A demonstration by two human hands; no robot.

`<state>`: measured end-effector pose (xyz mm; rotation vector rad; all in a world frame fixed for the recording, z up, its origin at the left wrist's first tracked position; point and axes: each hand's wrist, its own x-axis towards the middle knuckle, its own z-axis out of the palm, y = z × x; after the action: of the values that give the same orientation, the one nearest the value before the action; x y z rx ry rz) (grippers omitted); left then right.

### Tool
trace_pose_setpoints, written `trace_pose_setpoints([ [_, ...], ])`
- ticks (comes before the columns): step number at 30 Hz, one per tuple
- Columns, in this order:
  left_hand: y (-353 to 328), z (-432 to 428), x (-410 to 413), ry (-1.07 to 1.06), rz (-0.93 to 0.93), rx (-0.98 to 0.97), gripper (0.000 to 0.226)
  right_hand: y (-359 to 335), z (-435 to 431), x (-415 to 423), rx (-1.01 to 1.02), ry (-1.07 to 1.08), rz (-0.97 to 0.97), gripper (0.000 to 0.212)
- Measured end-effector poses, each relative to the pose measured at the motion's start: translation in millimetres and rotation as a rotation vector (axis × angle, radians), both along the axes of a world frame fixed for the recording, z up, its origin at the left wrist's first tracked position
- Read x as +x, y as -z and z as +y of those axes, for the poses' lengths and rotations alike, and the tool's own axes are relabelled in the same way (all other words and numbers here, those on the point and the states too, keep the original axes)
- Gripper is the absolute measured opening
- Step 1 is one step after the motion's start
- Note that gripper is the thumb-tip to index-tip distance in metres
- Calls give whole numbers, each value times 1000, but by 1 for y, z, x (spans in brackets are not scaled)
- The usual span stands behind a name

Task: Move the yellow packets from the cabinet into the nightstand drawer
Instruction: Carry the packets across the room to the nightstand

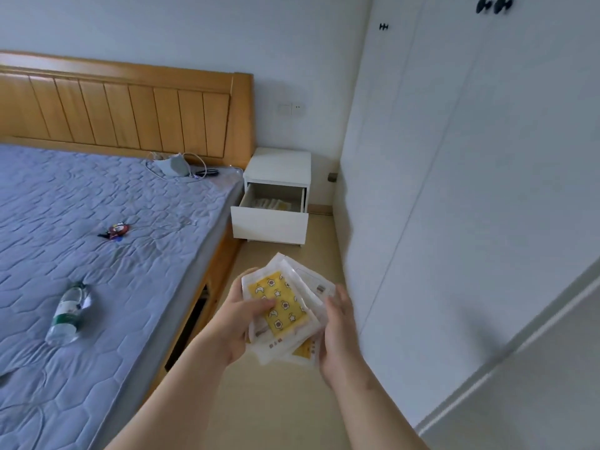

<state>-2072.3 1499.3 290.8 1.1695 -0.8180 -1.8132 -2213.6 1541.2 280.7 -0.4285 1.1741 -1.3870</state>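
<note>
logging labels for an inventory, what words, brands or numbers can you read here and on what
Clear-wrapped yellow packets, gripped by the left hand: small reddish print near the lower edge, too blurred to read.
Clear plastic bottle lying on the blue quilted mattress: green-and-white label, too blurred to read.
No other text is legible.
</note>
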Motion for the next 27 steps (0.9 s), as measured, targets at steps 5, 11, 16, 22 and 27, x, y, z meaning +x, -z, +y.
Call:
trace_pose_setpoints([
  [5, -9, -113, 16, 4, 29, 18, 44, -11, -109, 10, 50, -55, -216, 36],
  [11, 2, -206, -2, -70, -77, 48, 48, -5, -214, 2, 64, -233, -163, 41],
  [16, 4, -304, -26, -118, -161, 75, 48, 1, -314, -24, 22, -270, -128, 32],
  [22, -8, -416, -68, -33, -133, 77, 64, -5, -437, -71, -64, -244, -68, 33],
  [27, -5, -489, -80, -109, -29, 81, 64, -7, -518, -81, -42, -271, -40, 38],
])
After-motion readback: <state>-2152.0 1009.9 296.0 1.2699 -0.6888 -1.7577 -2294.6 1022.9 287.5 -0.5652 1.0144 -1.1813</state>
